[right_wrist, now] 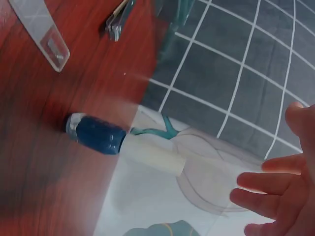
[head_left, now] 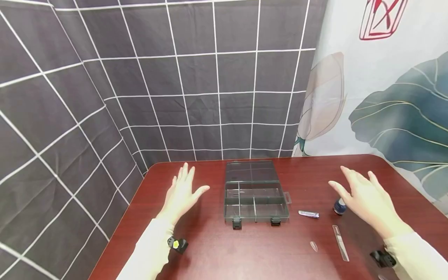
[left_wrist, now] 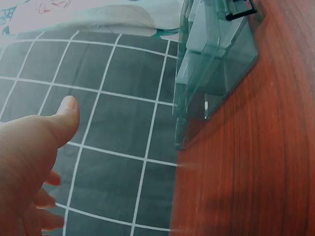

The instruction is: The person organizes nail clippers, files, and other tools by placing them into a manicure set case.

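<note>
Worktop (head_left: 217, 252) surface is dark red wood grain, backed by a dark grid-patterned cloth (head_left: 175, 77) and, on the right, a leaf-printed curtain (head_left: 385, 109).

Left hand (head_left: 182, 194) hovers above the worktop with fingers straight and spread apart, holding nothing. It sits just left of the organiser box and does not touch it. The left wrist view shows the thumb (left_wrist: 66, 110) extended and the box corner near it.

Organiser box (head_left: 255, 192) (clear plastic, divided into compartments) lies flat at the centre of the worktop, between the two hands. Two dark latches (head_left: 237, 222) sit on its near edge. The compartments appear to hold nothing visible.

Nail clipper (head_left: 308, 214) lies flat just right of the box, apart from it. A small clear oval piece (head_left: 314, 245) lies nearer the viewer, and a clear strip (head_left: 340, 242) lies to its right.

Nail polish bottle (head_left: 339, 206) (dark blue body, pale cap in the right wrist view (right_wrist: 96, 133)) stands on the worktop close beside the right hand, partly hidden by it.

Right hand (head_left: 367, 198) is raised over the worktop, fingers straight and apart, gripping nothing. Contact with the bottle cannot be determined.
</note>
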